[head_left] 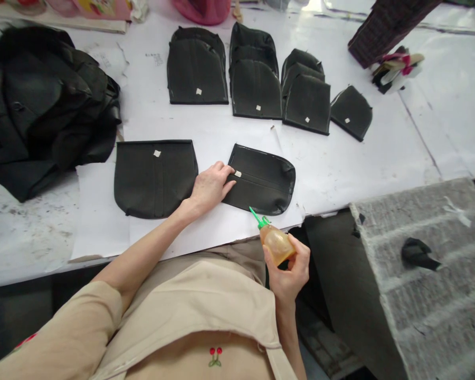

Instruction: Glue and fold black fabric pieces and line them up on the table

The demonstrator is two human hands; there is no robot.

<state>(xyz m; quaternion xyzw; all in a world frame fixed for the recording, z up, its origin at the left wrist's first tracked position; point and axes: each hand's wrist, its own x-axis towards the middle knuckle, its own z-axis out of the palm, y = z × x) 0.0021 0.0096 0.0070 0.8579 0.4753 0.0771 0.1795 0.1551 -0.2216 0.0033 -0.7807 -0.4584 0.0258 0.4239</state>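
Observation:
In my right hand [288, 266] is a squeeze bottle [276, 244] of amber liquid, its green nozzle pointing up and left at the lower edge of a black leather-like pocket piece [263, 177]. My left hand [212, 184] grips the left end of that piece, beside its small white tag. The piece lies flat, with rounded corners on its right side. Left of my left hand rests a larger black piece [155, 182], also tagged, its straight edge facing away from me.
Overlapping black pieces [197, 71] lie in groups farther back, with a single small one [352, 113] at their right. A heap of black material [43, 105] sits at left. A dark upright block [388, 29] stands back right. Grey cloth [431, 274] covers a surface at lower right.

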